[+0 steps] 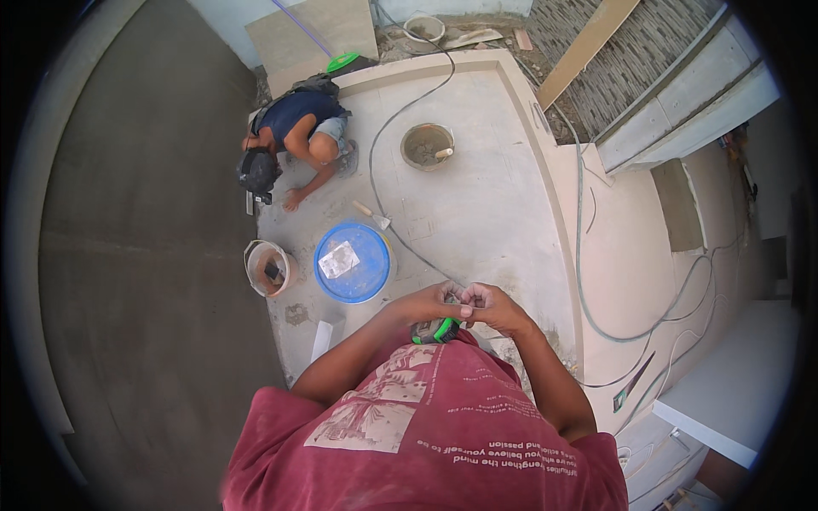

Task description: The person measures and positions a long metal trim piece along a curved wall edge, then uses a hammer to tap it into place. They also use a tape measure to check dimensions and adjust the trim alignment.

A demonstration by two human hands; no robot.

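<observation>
In front of my red shirt, my left hand (pixel 434 303) and my right hand (pixel 494 310) meet with their fingertips pinched together. Whatever lies between the fingers is too small to make out. Right under my left hand, against the shirt, is a green and black tool (pixel 435 330) that looks like a tape measure; whether the hand grips it is hidden. Ahead and to the left stands a bucket with a blue lid (pixel 356 277), a pale sheet (pixel 339 260) lying on top. Beyond it a trowel (pixel 372 215) with a wooden handle lies on the floor.
A co-worker (pixel 300 128) crouches at the floor's left edge, one hand down. Buckets stand near: one with grey mix (pixel 417 158), a whitish one (pixel 271 269). A dark cable (pixel 375 162) crosses the floor; more hoses (pixel 626 339) curve at right. A white slab (pixel 724 396) juts in lower right.
</observation>
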